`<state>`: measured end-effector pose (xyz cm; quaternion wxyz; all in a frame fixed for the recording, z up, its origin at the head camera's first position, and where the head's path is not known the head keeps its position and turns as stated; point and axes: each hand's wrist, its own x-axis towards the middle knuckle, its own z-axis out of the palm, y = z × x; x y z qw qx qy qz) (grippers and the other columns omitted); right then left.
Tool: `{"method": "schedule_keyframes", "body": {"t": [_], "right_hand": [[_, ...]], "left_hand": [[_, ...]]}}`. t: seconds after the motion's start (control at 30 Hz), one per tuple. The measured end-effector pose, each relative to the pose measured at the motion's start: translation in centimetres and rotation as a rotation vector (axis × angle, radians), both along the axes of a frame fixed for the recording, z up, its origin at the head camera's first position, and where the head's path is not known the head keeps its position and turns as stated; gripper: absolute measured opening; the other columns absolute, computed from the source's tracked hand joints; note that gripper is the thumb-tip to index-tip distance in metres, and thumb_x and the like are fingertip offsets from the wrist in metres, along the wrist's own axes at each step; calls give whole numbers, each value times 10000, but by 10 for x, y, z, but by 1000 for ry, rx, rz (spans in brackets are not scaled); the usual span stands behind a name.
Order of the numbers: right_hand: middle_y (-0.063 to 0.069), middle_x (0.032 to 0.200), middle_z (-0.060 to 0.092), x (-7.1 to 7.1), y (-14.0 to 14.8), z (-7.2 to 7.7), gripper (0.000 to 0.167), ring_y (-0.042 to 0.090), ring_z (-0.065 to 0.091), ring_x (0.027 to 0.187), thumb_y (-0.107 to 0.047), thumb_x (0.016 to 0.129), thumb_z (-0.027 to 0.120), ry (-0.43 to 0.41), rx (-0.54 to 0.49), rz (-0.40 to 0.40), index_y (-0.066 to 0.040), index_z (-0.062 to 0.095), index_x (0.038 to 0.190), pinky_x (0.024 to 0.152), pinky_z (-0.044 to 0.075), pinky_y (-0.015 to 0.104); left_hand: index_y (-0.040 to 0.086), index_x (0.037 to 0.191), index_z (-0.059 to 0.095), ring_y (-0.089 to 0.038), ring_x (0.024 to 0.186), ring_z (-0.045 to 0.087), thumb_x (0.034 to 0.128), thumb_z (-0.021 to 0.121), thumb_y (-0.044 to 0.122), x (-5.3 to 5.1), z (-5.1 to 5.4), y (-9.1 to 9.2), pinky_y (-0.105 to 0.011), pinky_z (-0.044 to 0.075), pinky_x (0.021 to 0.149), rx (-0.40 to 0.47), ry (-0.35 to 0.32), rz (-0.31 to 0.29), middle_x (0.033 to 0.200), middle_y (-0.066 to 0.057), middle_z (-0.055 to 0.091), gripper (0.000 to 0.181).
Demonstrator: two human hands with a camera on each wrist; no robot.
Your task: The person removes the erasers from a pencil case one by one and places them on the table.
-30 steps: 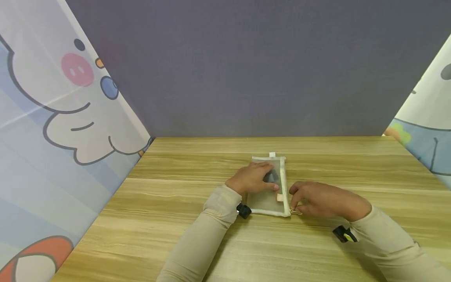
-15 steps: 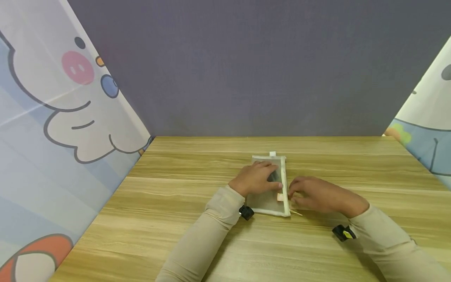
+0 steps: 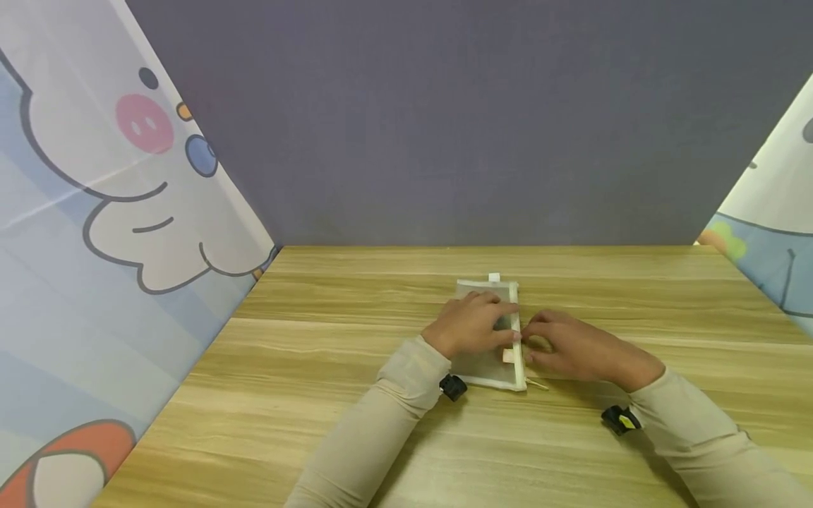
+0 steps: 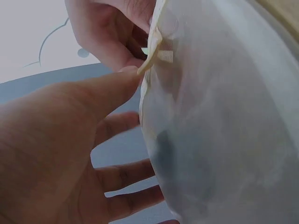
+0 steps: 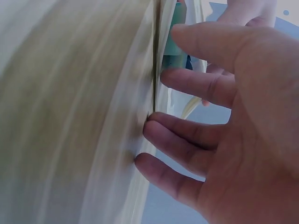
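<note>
Looking at a big grey panel up back, then a wood-grain table [image 3: 356, 339] in front. Lying flat on that, a sheer white-edged pouch [image 3: 483, 370]. On top, left hand [image 3: 473, 324], fingers spread out. At the pouch's right edge, right hand [image 3: 581, 349], fingers loosely bent, thumb and index tips apart. By the near corner, a thin cord [image 3: 537, 384].

no text, brand or number legible in any view; pale tab [image 3: 509, 355] on pouch [image 3: 479, 369] unreadable

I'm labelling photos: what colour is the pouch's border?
The border is creamy white, clearest in the head view.
</note>
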<state>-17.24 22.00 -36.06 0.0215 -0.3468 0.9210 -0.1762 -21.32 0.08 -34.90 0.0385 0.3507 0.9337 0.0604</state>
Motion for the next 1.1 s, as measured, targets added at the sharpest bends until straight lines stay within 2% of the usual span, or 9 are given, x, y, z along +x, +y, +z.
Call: {"method": "schedule_keyframes", "body": {"t": [0.2,0.4,0.6,0.73,0.87,0.97,1.1], "right_hand": [[45,1163,582,2,0,-4,322,191,566,985,-295,977,678,75,15,-11,-115,673,1243,779,501,420],[172,1269,581,3,-2,-8,375,329,572,1118,-290,978,677,150,7,25,-45,665,1262,849,501,503],[211,1276,577,5,-3,-8,312,371,568,1117,-299,1000,643,161,1,34,-86,685,1224,832,498,529],[196,1284,567,7,-4,-8,294,331,568,1085,-328,996,640,144,15,10,-119,680,1199,814,497,502],[216,1300,547,8,-5,-8,355,343,561,1093,-373,978,653,126,35,-15,-121,671,1227,825,493,528],[238,1311,536,9,-7,-8,417,390,549,1135,-396,957,675,128,40,-26,-118,669,1268,850,479,585],[229,1332,533,11,-10,-7,447,417,521,1197,-412,938,692,125,35,-49,-143,676,1294,887,452,626]], "left_hand": [[454,1515,410,-223,1323,461,1004,471,599,2,2,2,-501,496,896,-29,15,-13,1493,6,464,534],[473,1511,394,-232,1296,467,1021,439,584,4,1,4,-487,495,903,-47,23,-14,1468,4,473,505],[420,1506,447,-265,1355,437,1026,474,540,6,1,7,-504,490,948,-20,-5,-6,1511,-35,440,495],[380,1498,465,-270,1340,451,984,490,616,6,1,7,-491,476,968,23,-44,-10,1498,-34,445,566],[326,1459,503,-255,1293,493,938,511,668,6,2,6,-451,484,949,89,-73,-14,1464,-22,470,624],[302,1415,526,-233,1236,539,927,521,674,5,2,5,-405,504,897,124,-61,-7,1427,-17,500,614],[280,1349,551,-226,1132,598,918,517,695,8,0,7,-366,522,800,125,7,17,1345,-17,553,599]]}}
